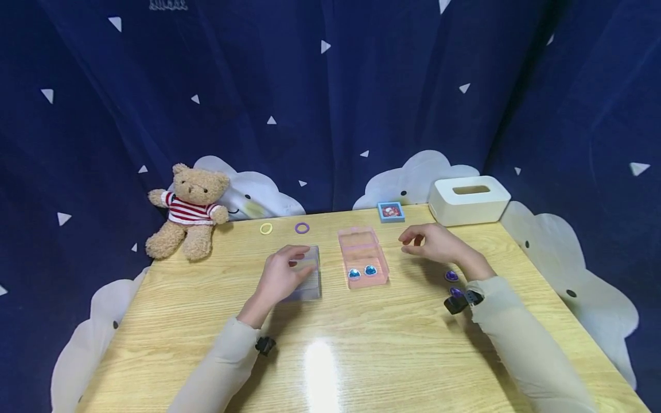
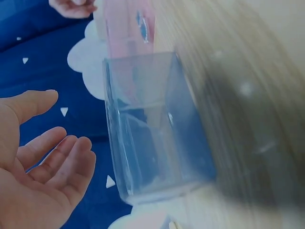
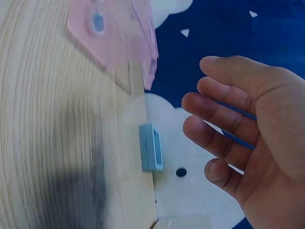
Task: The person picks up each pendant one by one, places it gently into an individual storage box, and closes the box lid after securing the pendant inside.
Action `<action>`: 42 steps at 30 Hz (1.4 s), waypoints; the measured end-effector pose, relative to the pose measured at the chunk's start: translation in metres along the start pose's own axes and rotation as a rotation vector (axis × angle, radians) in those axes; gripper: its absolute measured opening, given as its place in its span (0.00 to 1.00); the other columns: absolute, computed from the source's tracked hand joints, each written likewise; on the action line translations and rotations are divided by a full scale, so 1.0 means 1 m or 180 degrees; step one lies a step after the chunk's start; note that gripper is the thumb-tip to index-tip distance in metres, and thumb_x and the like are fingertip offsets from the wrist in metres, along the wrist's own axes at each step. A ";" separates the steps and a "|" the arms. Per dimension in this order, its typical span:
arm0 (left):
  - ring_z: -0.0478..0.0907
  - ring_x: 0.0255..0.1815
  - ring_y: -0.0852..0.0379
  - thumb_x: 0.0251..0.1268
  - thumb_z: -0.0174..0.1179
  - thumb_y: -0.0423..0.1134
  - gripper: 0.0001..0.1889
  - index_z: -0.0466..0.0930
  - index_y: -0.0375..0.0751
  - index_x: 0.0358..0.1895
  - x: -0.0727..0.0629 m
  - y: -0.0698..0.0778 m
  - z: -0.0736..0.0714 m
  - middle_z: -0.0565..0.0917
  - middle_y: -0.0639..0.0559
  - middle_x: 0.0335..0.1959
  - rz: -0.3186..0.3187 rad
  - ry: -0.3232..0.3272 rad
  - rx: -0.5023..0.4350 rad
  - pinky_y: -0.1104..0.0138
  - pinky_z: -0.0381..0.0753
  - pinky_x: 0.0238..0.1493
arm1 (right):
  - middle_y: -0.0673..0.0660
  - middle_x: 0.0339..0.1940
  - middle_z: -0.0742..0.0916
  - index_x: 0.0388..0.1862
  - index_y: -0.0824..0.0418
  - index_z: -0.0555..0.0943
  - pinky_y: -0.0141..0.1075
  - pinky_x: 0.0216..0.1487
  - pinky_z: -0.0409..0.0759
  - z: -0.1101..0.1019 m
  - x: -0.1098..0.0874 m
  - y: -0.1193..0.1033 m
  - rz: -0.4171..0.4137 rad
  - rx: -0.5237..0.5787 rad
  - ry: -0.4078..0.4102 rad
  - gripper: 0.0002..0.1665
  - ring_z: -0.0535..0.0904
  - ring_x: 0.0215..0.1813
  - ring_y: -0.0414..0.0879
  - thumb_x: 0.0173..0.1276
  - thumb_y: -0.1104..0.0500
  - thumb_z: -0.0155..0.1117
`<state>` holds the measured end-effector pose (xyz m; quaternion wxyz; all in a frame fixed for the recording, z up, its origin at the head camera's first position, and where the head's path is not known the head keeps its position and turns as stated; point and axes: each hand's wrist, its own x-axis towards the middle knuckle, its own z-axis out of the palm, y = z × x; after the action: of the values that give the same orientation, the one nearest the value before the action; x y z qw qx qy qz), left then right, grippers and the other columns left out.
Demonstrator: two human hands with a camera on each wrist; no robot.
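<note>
My left hand point(image 1: 279, 276) hovers over a clear plastic box point(image 1: 311, 288), fingers loosely bent and holding nothing. In the left wrist view that box point(image 2: 159, 138) stands beside the hand point(image 2: 45, 176), apart from its fingertips. A translucent pink box point(image 1: 362, 252) lies with its lid open in the middle of the table. Two blue gems point(image 1: 370, 270) rest in its near part. To its right, my right hand point(image 1: 439, 244) is raised above the table, its bent fingers empty. Two purple gems point(image 1: 451, 276) lie near the right wrist, one partly hidden by the wrist camera.
Behind the boxes lie a yellow ring point(image 1: 265, 229) and a purple ring point(image 1: 302, 228). A small blue frame point(image 1: 391, 212) and a white tissue box point(image 1: 470, 202) stand along the back edge. A teddy bear point(image 1: 191, 209) sits at the back left, before a dark blue curtain point(image 1: 289, 74).
</note>
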<state>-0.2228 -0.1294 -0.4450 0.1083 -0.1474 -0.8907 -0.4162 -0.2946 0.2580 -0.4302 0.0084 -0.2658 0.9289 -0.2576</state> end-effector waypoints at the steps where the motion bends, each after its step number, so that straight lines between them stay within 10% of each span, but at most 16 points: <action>1: 0.86 0.51 0.47 0.57 0.73 0.36 0.22 0.83 0.38 0.56 -0.001 -0.002 -0.001 0.86 0.44 0.54 -0.0013 0.0023 0.0011 0.57 0.88 0.52 | 0.46 0.39 0.90 0.44 0.52 0.86 0.36 0.42 0.81 -0.001 -0.002 0.003 0.0040 -0.0007 0.0011 0.11 0.81 0.39 0.40 0.64 0.53 0.72; 18: 0.85 0.53 0.43 0.55 0.74 0.35 0.23 0.83 0.34 0.56 -0.025 -0.030 -0.028 0.85 0.39 0.54 -0.0156 0.0116 -0.0035 0.55 0.88 0.54 | 0.51 0.40 0.90 0.49 0.61 0.85 0.34 0.42 0.82 -0.013 -0.042 0.040 0.0344 -0.0032 -0.0118 0.14 0.82 0.40 0.42 0.65 0.60 0.70; 42: 0.81 0.59 0.38 0.52 0.72 0.24 0.27 0.79 0.30 0.59 -0.035 -0.041 -0.027 0.81 0.35 0.60 -0.0491 -0.0087 -0.0389 0.62 0.88 0.54 | 0.50 0.41 0.88 0.49 0.57 0.84 0.33 0.44 0.81 -0.010 -0.080 0.077 0.0751 0.0096 -0.0727 0.21 0.80 0.44 0.43 0.57 0.53 0.76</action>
<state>-0.2031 -0.1819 -0.4680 0.0545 -0.0904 -0.8738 -0.4747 -0.2652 0.3580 -0.4684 0.1481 -0.1823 0.9427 -0.2369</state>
